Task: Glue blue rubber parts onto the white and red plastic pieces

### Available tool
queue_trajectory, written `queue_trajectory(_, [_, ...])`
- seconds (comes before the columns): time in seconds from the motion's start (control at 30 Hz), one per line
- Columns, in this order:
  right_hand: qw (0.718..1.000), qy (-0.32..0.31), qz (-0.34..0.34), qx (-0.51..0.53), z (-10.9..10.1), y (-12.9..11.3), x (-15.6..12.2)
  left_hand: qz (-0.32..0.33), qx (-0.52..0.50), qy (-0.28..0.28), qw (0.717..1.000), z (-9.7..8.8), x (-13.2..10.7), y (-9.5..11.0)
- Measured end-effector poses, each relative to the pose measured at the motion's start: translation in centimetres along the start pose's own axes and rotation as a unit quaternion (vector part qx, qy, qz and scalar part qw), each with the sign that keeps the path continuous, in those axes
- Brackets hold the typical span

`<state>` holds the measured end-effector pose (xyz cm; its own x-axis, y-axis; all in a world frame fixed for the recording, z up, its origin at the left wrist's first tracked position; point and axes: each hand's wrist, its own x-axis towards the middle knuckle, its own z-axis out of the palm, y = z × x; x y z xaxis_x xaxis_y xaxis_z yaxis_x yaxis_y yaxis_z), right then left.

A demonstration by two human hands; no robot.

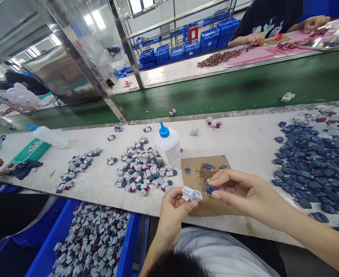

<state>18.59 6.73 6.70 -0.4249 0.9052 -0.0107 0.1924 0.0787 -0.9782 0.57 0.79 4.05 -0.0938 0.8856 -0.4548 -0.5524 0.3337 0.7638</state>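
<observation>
My left hand [173, 209] grips a small light-grey plastic part [191, 194] between thumb and fingers, above the near-left edge of a brown cardboard sheet [215, 209]. Just to its right, my right hand [238, 188] pinches a dark-blue plastic piece [210, 189] between thumb and fingertips, apart from the grey part. Wet-looking stains mark the cardboard, and a few blue pieces [187, 170] lie on it. Behind the cardboard's left corner stands a white bottle [169, 146] with a blue nozzle cap. Left of the bottle is a pile of joined grey, blue and red pieces [143, 169].
A large heap of blue pieces [310, 161] lies at the right, grey ones behind it. A blue crate [132, 238] of pieces stands below the table edge at left. Beyond runs a green conveyor belt [215, 92]. Co-workers' hands [254, 39] show across it and at far left.
</observation>
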Motion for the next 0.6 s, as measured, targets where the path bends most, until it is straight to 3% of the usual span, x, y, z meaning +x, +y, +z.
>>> queue_trajectory(0.4, [0.998,-0.053,0.002,-0.017,-0.1,-0.6,-0.4,0.017,0.017,-0.029,0.999,0.6,-0.1,-0.3])
queue_trajectory(0.6, [0.989,-0.107,-0.051,-0.084,-0.3,-1.3,-0.7,0.057,0.054,-0.039,0.996,0.9,-0.5,0.0])
